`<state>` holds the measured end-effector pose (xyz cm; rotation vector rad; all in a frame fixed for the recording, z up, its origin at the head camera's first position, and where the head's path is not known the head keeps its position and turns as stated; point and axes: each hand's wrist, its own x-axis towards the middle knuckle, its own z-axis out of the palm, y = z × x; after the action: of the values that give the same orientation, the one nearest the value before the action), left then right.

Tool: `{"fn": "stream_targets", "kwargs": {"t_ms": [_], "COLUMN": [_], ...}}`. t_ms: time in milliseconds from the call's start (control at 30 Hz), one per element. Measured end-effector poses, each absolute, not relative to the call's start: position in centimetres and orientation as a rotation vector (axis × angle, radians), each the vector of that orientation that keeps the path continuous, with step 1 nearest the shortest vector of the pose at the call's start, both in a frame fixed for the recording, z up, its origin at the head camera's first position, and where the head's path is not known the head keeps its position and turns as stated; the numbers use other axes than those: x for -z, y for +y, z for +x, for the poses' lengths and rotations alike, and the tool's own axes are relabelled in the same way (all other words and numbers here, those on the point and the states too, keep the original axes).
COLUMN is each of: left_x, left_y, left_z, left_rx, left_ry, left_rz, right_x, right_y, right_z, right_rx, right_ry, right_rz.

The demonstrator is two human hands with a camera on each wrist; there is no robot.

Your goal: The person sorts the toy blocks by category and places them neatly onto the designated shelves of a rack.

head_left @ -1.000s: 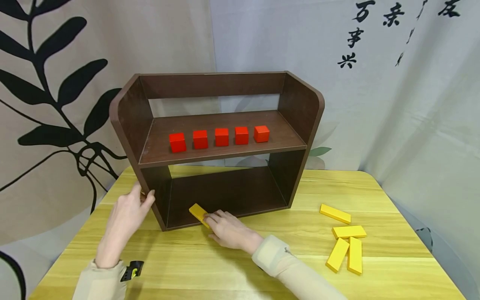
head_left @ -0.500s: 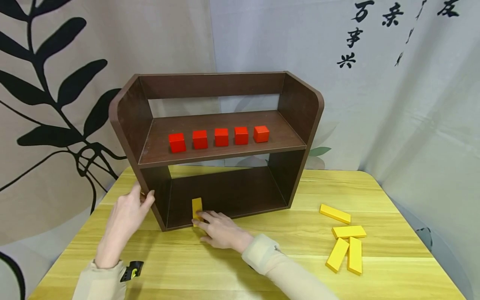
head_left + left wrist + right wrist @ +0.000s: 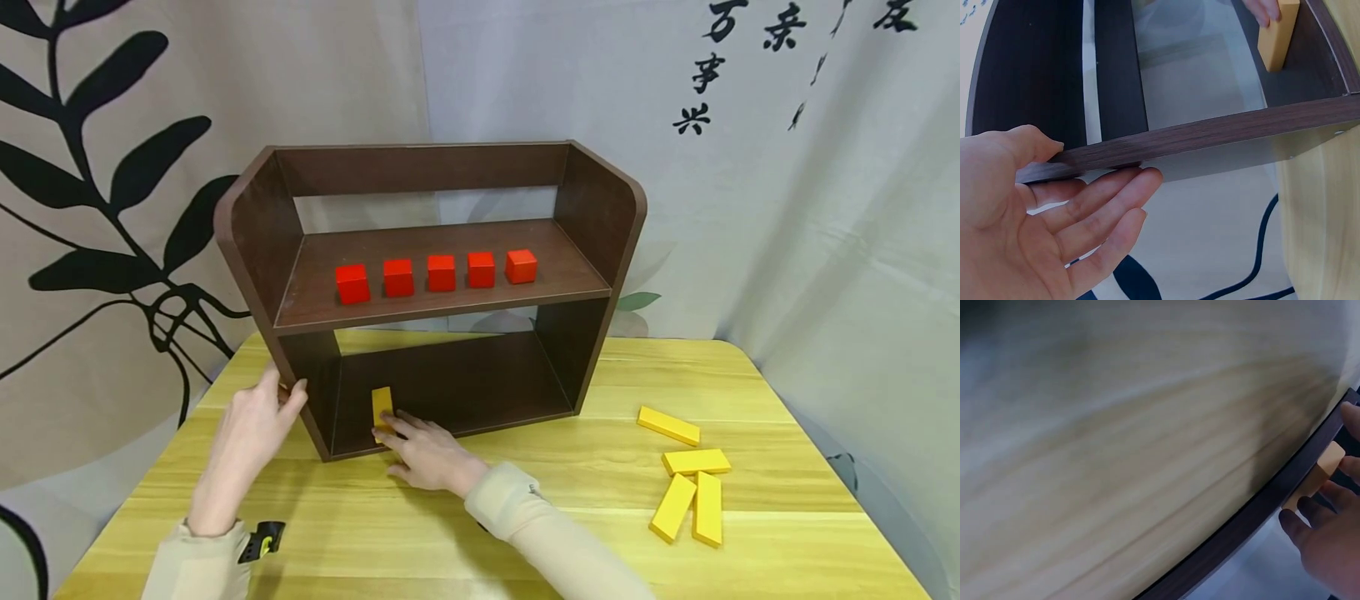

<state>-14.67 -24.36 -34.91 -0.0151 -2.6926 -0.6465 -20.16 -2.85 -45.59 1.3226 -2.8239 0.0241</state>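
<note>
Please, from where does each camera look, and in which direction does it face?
Head: worn on the head, facing forward and down at the brown shelf, red cubes and table; left hand and right hand show, with sleeves.
Left wrist: looks past the left palm at the shelf's left side panel; part of the right hand shows at the top.
Right wrist: looks across the table and shelf's front edge; the right hand shows at the right.
Shared: both wrist views include the yellow block.

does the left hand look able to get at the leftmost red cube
Probably yes, if it lets go: the left hand grips the dark brown wooden shelf unit, whose open front leaves the leftmost red cube unblocked.
</note>
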Motion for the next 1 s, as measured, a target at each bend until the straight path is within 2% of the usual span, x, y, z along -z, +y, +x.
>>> {"fn": "stream_targets", "kwargs": {"t_ms": [667, 1000], "left_x": [34.8, 34.8], "left_y": [-24.4, -24.3], "left_z": [-14.7, -14.7], "left_rx": [0.654, 0.637], "left_ry": [-2.722, -2.707], "left_rz": [0.007, -0.006], "right_x": [45.4, 44.3], "right_y": [-3.2, 0.6], "right_z": [-20.1, -19.8], "right_rx": [-0.065, -0.088], "right_ry": [-2.868, -2.699], "right_rz": [1.311, 1.398]}}
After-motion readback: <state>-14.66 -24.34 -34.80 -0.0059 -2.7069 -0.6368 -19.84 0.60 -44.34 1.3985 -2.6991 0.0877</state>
